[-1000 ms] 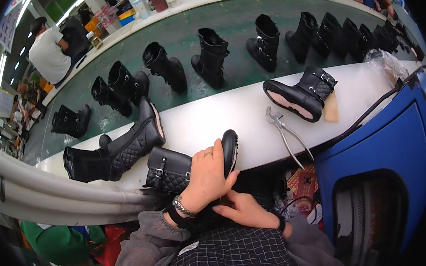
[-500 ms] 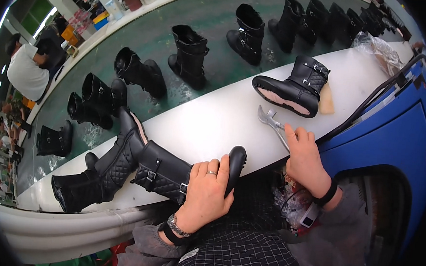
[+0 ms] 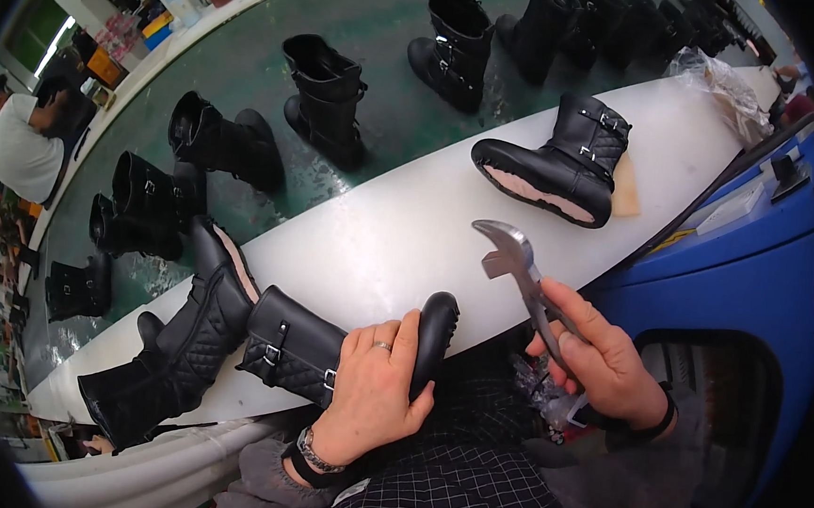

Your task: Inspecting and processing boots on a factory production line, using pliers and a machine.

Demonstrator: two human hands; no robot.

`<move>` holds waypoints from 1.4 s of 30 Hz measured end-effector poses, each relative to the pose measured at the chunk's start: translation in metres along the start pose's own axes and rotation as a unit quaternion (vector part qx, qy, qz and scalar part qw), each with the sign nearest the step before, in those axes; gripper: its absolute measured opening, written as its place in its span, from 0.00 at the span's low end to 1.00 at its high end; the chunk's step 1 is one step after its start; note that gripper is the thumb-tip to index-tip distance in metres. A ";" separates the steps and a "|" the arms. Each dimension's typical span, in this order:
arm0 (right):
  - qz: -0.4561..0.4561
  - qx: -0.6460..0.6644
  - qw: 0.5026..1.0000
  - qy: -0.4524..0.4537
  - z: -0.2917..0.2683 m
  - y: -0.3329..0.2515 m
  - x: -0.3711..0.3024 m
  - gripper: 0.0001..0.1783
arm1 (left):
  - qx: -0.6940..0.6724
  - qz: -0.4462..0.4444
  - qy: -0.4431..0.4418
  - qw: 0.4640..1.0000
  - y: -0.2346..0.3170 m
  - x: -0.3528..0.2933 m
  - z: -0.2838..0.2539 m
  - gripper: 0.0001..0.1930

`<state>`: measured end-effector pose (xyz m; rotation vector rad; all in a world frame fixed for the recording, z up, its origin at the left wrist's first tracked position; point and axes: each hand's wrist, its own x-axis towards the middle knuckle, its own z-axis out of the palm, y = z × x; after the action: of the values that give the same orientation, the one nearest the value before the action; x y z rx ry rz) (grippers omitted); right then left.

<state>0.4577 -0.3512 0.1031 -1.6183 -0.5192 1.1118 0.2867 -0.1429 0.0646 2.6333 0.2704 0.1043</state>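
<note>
My left hand (image 3: 374,389) is closed round the foot of a black buckled boot (image 3: 296,333), which lies on its side on the white table. The boot's shaft points left, and its toe stands out past my fingers to the right. In my right hand (image 3: 611,367) is a pair of metal lasting pincers (image 3: 523,279), gripped by the handles. Their curved jaws and hammer lug are raised above the white surface, apart from the boot. The boot's sole faces away from view.
Left of the held boot lies another black boot (image 3: 194,351). A third boot (image 3: 588,163), its pale sole showing, rests farther right beside a tan block (image 3: 627,189). Several boots stand on the green conveyor (image 3: 382,139). A blue machine (image 3: 708,275) stands at right; a person (image 3: 27,147) sits far left.
My right hand has turned and lifted the pincers, bringing them closer to view. The boots on the conveyor appear farther left. My left hand keeps its grip on the boot.
</note>
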 end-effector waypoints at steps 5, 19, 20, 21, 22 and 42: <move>0.017 -0.061 0.996 -0.058 0.003 -0.027 0.007 0.28 | -0.010 -0.009 -0.032 0.999 0.000 0.005 -0.004 0.40; -0.148 0.000 0.989 0.006 -0.005 -0.008 0.017 0.30 | -0.020 -0.018 -0.060 0.998 0.000 0.012 -0.009 0.39; -0.207 0.077 0.975 0.025 -0.002 -0.009 0.017 0.30 | -0.023 -0.023 -0.063 0.997 0.001 0.013 -0.010 0.39; -0.244 0.062 0.967 0.032 0.005 -0.005 0.022 0.31 | -0.023 -0.025 -0.066 0.997 0.000 0.013 -0.010 0.39; -0.239 -0.026 0.970 0.019 0.009 -0.003 0.025 0.31 | -0.025 -0.023 -0.062 0.997 0.000 0.014 -0.010 0.39; -0.042 -0.121 0.987 -0.101 -0.009 -0.009 0.026 0.33 | -0.034 -0.025 -0.065 0.997 -0.001 0.014 -0.008 0.40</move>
<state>0.4794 -0.3327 0.1009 -1.6815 -0.8764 1.1925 0.2991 -0.1359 0.0714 2.5500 0.2825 -0.0736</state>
